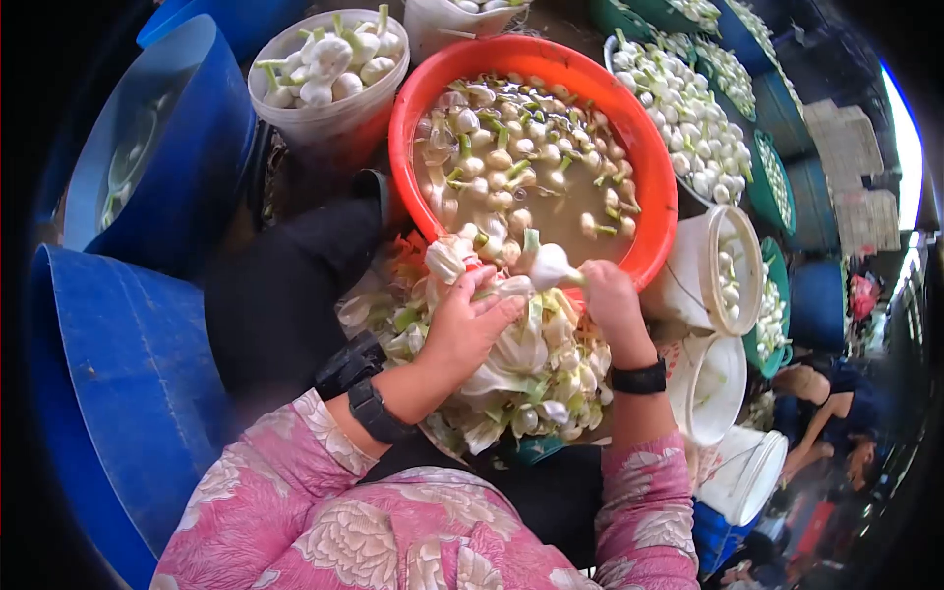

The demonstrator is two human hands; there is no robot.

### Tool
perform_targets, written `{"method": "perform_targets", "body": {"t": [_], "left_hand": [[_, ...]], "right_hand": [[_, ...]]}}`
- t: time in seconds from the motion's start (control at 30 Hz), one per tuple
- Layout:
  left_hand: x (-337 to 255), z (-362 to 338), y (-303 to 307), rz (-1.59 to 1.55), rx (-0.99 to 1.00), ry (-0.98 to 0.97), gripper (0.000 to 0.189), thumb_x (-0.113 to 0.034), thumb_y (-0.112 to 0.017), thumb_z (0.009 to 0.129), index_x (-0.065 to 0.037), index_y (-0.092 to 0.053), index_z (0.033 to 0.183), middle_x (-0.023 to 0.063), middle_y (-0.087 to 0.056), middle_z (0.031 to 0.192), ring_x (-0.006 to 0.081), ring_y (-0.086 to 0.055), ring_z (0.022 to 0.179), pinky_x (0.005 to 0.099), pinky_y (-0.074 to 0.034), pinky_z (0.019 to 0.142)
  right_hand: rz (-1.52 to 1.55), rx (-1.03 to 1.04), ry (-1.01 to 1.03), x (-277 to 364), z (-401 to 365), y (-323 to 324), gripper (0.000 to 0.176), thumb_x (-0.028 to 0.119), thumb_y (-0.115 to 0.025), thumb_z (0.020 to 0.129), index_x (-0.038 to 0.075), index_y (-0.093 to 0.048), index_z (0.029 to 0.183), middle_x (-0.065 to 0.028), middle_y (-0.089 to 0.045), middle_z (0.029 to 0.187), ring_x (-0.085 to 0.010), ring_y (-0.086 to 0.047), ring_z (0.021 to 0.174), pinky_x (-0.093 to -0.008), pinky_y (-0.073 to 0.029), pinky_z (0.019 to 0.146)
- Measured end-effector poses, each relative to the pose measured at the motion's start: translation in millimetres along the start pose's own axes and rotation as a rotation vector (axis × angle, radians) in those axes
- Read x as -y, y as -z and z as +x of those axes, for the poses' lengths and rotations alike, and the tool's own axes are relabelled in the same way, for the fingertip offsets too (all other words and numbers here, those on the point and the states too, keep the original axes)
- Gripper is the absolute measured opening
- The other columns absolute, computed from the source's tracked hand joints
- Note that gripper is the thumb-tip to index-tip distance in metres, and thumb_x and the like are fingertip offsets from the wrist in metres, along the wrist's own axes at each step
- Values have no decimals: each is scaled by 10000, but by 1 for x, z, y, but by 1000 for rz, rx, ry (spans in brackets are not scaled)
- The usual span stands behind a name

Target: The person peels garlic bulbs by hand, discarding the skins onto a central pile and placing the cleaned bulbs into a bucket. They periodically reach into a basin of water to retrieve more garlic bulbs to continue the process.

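Observation:
At the near rim of the red basin [657, 258], my right hand [612, 300] is closed round the stem end of a white garlic bulb [553, 267]. The bulb points left, toward my other hand. My left hand [462, 329] has its fingers closed on a pale, papery piece of garlic skin [511, 286], right beside that bulb. A second bulb with loose skin [445, 260] shows just beyond the left fingers. Below both hands lies a heap of garlic peelings [526, 364]. Murky water in the basin holds many garlic bulbs [500, 159].
A white bucket of garlic [329, 69] stands beyond the basin's left side. Blue tubs [138, 383] line my left. White buckets [723, 383] and a wide bowl of garlic [688, 118] are at the right. A person [821, 393] sits farther right.

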State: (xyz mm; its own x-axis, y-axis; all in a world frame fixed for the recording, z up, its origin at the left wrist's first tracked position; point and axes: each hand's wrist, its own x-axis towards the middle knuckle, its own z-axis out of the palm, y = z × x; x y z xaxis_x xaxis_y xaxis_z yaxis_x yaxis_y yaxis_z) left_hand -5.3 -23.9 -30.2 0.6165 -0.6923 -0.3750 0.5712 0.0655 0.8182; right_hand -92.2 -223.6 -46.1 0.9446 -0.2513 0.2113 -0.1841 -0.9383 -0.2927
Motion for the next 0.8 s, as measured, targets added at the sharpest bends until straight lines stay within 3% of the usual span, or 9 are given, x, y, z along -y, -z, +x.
{"method": "perform_targets", "body": {"t": [0.07, 0.2, 0.27, 0.37, 0.47, 0.53, 0.67, 0.73, 0.8], "left_hand": [[2, 7, 6, -64, 14, 184, 374, -152, -545, 801, 16, -411, 1107, 64, -494, 1005, 128, -493, 909, 244, -424, 755], [1, 17, 8, -42, 39, 272, 240, -121, -466, 822, 9, -467, 1024, 63, -509, 959, 117, -505, 861, 239, -428, 727], [-4, 23, 10, -72, 22, 280, 216, -104, -460, 816, 8, -482, 1000, 62, -520, 937, 113, -505, 855, 236, -420, 728], [-8, 28, 10, -82, 9, 289, 201, -93, -454, 813, 9, -490, 983, 58, -526, 917, 108, -505, 848, 235, -412, 731], [-2, 28, 9, -89, 23, 327, 194, -88, -457, 813, 1, -493, 981, 55, -524, 921, 107, -504, 842, 231, -407, 731], [0, 27, 4, -155, -35, 286, 214, -133, -450, 826, -22, -482, 1007, 49, -525, 919, 123, -511, 843, 232, -406, 726], [1, 33, 3, -429, -75, 358, 280, -269, -403, 860, -75, -464, 1052, 58, -538, 947, 155, -527, 852, 254, -430, 706], [-1, 22, 1, -495, 32, 386, 264, -302, -412, 859, -94, -514, 986, 32, -572, 872, 147, -559, 784, 268, -459, 661], [-1, 9, -7, -399, 62, 282, 224, -289, -459, 845, -95, -531, 931, 17, -576, 808, 136, -560, 714, 248, -447, 635]], "right_hand": [[-55, 81, -635, -41, 27, -14, 170, 172, -500, 773, 8, -537, 751, -161, -561, 657, -313, -553, 691, -394, -449, 636], [-358, 340, -747, -89, 45, -63, 224, 196, -456, 776, 21, -595, 762, -195, -590, 795, -313, -573, 793, -390, -459, 664], [-282, 513, -813, -100, 47, -83, 217, 239, -565, 721, 36, -617, 777, -166, -601, 793, -301, -584, 784, -390, -464, 669], [-397, 645, -528, -120, 43, -101, 205, 200, -528, 743, 23, -632, 747, -179, -596, 807, -319, -576, 757, -394, -455, 643], [263, 105, -639, -139, 26, -93, 221, 171, -475, 791, 3, -619, 790, -132, -601, 715, -244, -573, 629, -333, -445, 548], [910, 23, -978, -49, 39, -17, 234, 153, -430, 830, -8, -601, 834, -48, -550, 627, -121, -504, 533, -245, -406, 476], [1219, -31, -913, 65, 1, 12, 222, 145, -410, 847, 1, -572, 899, -3, -492, 603, -59, -434, 492, -189, -354, 435], [1112, 33, -632, 90, -25, 0, 235, 160, -393, 860, -6, -553, 905, 14, -474, 593, -46, -419, 499, -168, -340, 459], [1420, -28, -886, 102, -40, 8, 224, 156, -398, 858, -4, -550, 897, 7, -482, 599, -51, -429, 506, -171, -350, 465]]}}
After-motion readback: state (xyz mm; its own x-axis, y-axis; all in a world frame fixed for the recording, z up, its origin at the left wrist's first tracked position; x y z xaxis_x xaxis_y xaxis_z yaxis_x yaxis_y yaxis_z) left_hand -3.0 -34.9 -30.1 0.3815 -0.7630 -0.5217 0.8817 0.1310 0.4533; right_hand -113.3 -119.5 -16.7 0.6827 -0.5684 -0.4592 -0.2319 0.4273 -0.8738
